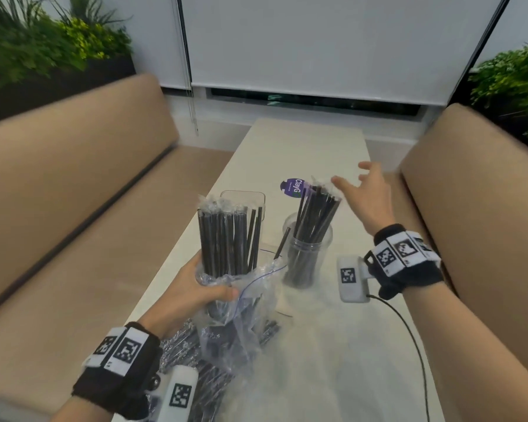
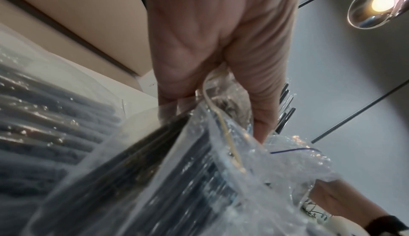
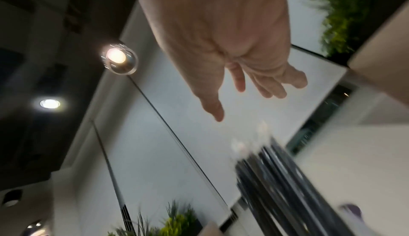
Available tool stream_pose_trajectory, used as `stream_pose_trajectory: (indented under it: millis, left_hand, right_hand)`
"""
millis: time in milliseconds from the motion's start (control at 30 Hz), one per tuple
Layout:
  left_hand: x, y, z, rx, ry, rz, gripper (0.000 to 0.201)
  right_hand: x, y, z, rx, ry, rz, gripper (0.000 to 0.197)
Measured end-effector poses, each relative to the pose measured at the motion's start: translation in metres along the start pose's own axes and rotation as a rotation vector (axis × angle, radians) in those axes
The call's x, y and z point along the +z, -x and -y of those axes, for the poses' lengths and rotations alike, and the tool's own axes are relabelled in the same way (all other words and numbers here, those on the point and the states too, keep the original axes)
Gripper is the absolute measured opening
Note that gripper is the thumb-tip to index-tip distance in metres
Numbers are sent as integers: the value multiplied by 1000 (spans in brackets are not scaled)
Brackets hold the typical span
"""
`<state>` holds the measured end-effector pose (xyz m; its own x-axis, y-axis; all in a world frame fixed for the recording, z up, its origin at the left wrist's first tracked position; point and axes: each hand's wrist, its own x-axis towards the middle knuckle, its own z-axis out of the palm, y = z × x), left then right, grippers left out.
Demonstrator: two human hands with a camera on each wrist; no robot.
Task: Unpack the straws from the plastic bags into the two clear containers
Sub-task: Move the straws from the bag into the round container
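Straws (image 1: 226,239), black and thin, stand up in a bunch out of a crinkly plastic bag (image 1: 241,303) that my left hand (image 1: 192,292) grips around the middle, above the near part of the white table (image 1: 333,345). My fingers and thumb curl round the bag and the bunch inside it. Behind the bunch I see the rim of a square clear container (image 1: 243,194). To the right stands a round clear jar (image 1: 307,257) with more straws (image 1: 316,214) leaning in it, some with wrapping on their tops. My right hand (image 1: 366,196) is up in the air just right of those tops, fingers spread wide, holding nothing. A purple sticker (image 1: 293,187) lies on the table past the jar. More bagged straws (image 1: 214,370) lie flat on the near end under my left wrist. Tan benches (image 1: 73,193) run down both sides.

From the left wrist I see my left hand (image 2: 221,47) from below, squeezing the bag (image 2: 221,169). Dark straws (image 2: 141,166) show through the plastic. Another pack of straws (image 2: 44,126) lies at the left, blurry. A lamp (image 2: 376,3) glows on the ceiling.

From the right wrist my right hand (image 3: 232,47) is wide apart and touches nothing. Blurry straw tops (image 3: 276,178) poke up below the fingers (image 3: 274,89), near but apart. Green plants (image 3: 354,12) show at the far right.
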<state>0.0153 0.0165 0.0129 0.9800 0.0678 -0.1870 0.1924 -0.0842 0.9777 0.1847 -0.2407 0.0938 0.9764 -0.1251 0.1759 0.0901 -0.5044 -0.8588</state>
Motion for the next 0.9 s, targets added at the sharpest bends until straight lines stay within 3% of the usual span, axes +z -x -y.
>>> stream_pose_trajectory:
  millis: [100,200,267,333,400,533,733,900]
  left_hand:
    - [10,-3,-1,13,-21,17,74]
    - [23,-6,-4,18,-37,36,75]
    - [33,-8,-6,19,-16,53,77]
    - [43,-7,-9,32,-10,65,79]
    - [54,-5,-11,58,-31,102,80]
    - [68,3,-12,84,-57,122,78]
    - [76,12,-5,77,-69,143,73]
    - [77,16,-3,81,-98,119,71]
  right_hand:
    - [-32,21,13,-136,-18,-110,35]
    - [-38,56,9,-112,-322,3,26]
    - [-28,85,0,-43,-490,194,43]
    - [-13,109,-9,-6,-419,391,70]
    - [0,123,-14,-33,-306,476,75]
    - [4,126,-16,-116,-276,469,41]
    - [3,130,-26,-130,-166,443,37]
    - [5,135,-27,-82,-212,448,27]
